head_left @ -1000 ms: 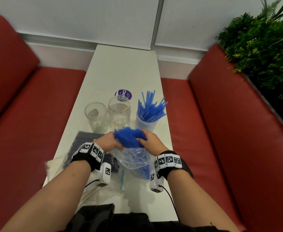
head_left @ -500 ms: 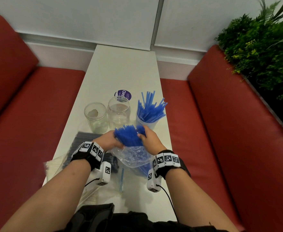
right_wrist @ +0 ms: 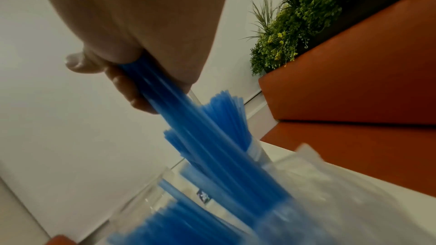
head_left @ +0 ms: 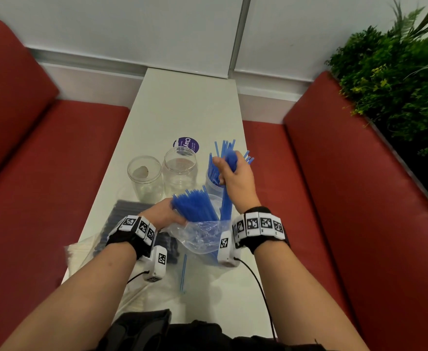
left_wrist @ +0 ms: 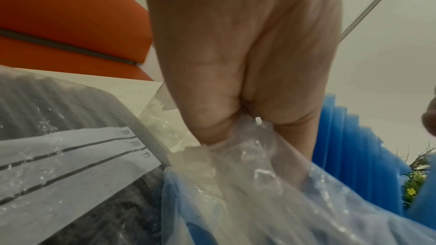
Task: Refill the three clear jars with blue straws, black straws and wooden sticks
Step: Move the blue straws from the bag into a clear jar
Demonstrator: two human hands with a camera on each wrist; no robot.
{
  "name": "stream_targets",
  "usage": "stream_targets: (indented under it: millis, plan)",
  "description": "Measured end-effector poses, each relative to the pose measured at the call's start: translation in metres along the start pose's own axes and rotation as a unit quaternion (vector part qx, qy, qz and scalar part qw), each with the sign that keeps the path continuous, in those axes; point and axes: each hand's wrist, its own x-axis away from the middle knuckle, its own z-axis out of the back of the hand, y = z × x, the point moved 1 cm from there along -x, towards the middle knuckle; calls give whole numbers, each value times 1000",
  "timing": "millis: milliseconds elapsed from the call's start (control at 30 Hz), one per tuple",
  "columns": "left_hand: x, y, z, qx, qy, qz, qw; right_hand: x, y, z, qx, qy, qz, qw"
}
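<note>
Right hand [head_left: 235, 181] is up at 1 o'clock from the left, its grip curled tight round a bundle of blue straws [head_left: 226, 198] — the wrist view shows fingers [right_wrist: 122, 81] wrapped about the stems. The bundle's lower end hangs by the mouth of the plastic bag [head_left: 200, 236]; its top sits in front of the right-hand jar [head_left: 214, 183], which already bristles with blue straws. Whether the bundle touches that jar, cannot tell.

Left hand [head_left: 164, 214] stays low on the table [head_left: 187, 102], grip pinching the bag's crumpled clear plastic [left_wrist: 247, 156], with more blue straws [head_left: 195, 206] fanning up out of the bag just beside the knuckles.

At 11 o'clock from the left hand stand 2 more clear jars, side by side: the left jar [head_left: 144, 178] with a small pale scrap in it, the middle jar [head_left: 180, 171] looking bare. Under the left wrist lies a bag of black straws [head_left: 126, 211], and at 7 o'clock a pale packet [head_left: 81, 252] — contents too blurred to call. 1 loose blue straw [head_left: 183, 272] lies on the table near the person.
</note>
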Motion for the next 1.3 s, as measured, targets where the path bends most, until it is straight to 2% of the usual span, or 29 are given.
stream_targets:
  millis: [233,400,533,600,833,967,1133,1300]
  plan:
    - [6,5,2,2,-7,5,1000,-10,-11,2,-57,19,-10,998]
    - [7,3,4,-14,-6,4,1000,-34,-90,14,-79,36,96,992]
    - [7,3,4,7,1,5,1000,-59,-148,24,-176,69,198,962]
    - [8,2,5,14,2,7,1000,-71,-158,27,-208,88,213,951]
    - [9,5,9,15,-17,15,1000,-94,-121,16,-215,178,160,947]
    - [11,8,10,10,-31,12,999,-98,-92,8,-186,194,127,955]
    - [13,8,11,13,-29,20,999,-100,-55,7,-110,183,92,973]
    - [9,10,11,-6,-27,29,999,-95,-18,7,-47,123,52,990]
